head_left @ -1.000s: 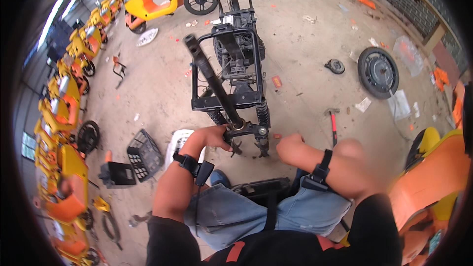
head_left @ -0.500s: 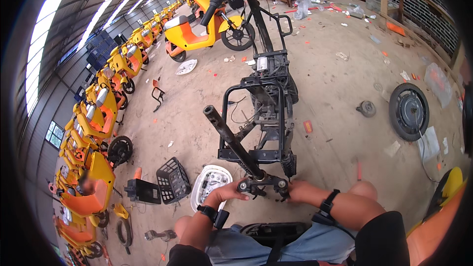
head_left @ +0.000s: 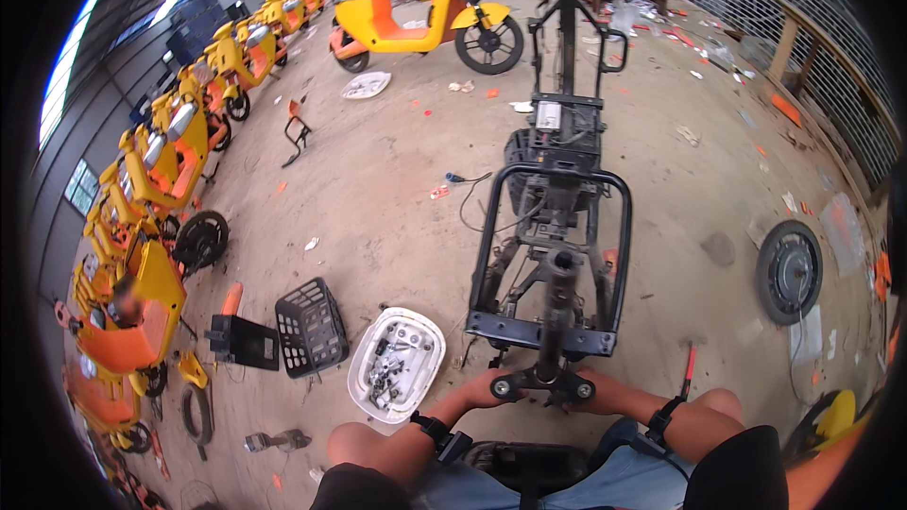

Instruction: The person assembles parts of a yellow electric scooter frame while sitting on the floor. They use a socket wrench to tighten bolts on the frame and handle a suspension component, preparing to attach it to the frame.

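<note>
Between my knees stands a black front fork, its steering tube pointing away from me toward a bare scooter frame. My left hand grips the left leg just below the fork's crown. On the other side, my right hand grips the right leg. Both hands' fingers are mostly hidden behind the crown and legs. The tube's upper end overlaps the frame's looped rear rail in view; whether they touch I cannot tell.
Left of me lie a white tray of small metal parts, a black basket and a black box. A red-handled tool and a wheel lie right. Yellow scooters line the left; one stands ahead.
The fork's tube has swung from leaning left to nearly straight ahead, both hands staying on it. The whole view has shifted, so the frame appears farther right.
</note>
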### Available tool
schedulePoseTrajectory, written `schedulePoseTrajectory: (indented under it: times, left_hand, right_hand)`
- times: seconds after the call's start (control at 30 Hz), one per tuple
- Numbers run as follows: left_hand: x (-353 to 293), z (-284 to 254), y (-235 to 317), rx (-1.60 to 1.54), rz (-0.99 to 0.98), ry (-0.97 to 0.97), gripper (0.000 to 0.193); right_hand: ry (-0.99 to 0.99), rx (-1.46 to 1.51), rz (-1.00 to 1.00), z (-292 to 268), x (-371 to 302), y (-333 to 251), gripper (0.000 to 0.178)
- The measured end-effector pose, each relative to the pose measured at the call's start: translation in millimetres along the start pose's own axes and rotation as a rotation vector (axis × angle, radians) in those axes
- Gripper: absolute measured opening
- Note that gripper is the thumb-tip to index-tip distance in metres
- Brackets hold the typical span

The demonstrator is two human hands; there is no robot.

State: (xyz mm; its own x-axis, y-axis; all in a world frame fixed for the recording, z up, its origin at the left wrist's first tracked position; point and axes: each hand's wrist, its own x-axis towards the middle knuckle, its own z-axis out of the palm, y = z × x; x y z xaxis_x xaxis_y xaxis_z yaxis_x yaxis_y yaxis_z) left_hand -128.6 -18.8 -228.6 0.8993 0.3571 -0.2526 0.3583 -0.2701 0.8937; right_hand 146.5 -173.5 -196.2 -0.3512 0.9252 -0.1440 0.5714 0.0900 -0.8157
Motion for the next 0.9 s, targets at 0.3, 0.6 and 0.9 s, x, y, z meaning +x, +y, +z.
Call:
schedulePoseTrajectory:
  times: [0.3,0.6,0.9]
  left_hand:
    - [-2.4,-0.4,2.8,-0.023,0.034,0.055,0.036]
    - [-4.8,17.8,18.6,-0.093,-0.113,0.294,0.019]
    - [-8.3,52.5,18.6,0.014,-0.151,0.473,0.018]
  right_hand:
    - [0.041,0.29,0.13,32.1,9.7,23.3,0.026]
    - [0.321,0.309,0.27,61.6,8.0,26.1,0.029]
    - [0.617,0.435,0.264,79.8,2.7,7.8,0.021]
